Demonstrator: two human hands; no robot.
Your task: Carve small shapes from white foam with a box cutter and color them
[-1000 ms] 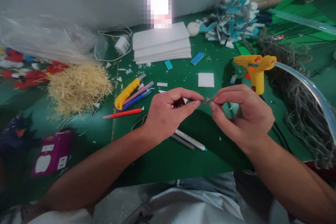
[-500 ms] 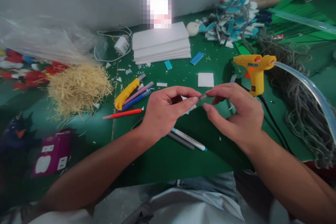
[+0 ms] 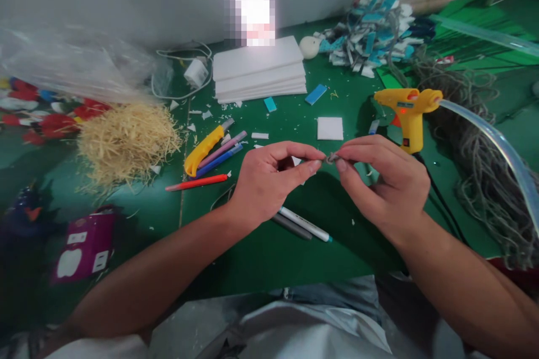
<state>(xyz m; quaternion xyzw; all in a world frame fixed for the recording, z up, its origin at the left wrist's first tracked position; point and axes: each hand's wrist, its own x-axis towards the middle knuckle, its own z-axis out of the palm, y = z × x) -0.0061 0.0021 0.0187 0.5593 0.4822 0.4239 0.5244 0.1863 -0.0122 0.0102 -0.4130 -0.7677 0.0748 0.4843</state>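
Left hand [image 3: 263, 179] and right hand [image 3: 396, 190] both pinch a small grey piece of yarn [image 3: 330, 158] between thumb and fingertips, raised over the desk [image 3: 357, 258], apparently to steady it from two sides; the yellow glue gun [image 3: 412, 119] lies beyond the right hand, seemingly parked within reach.

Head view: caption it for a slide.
Left hand and right hand pinch a small gray twist above a green table.
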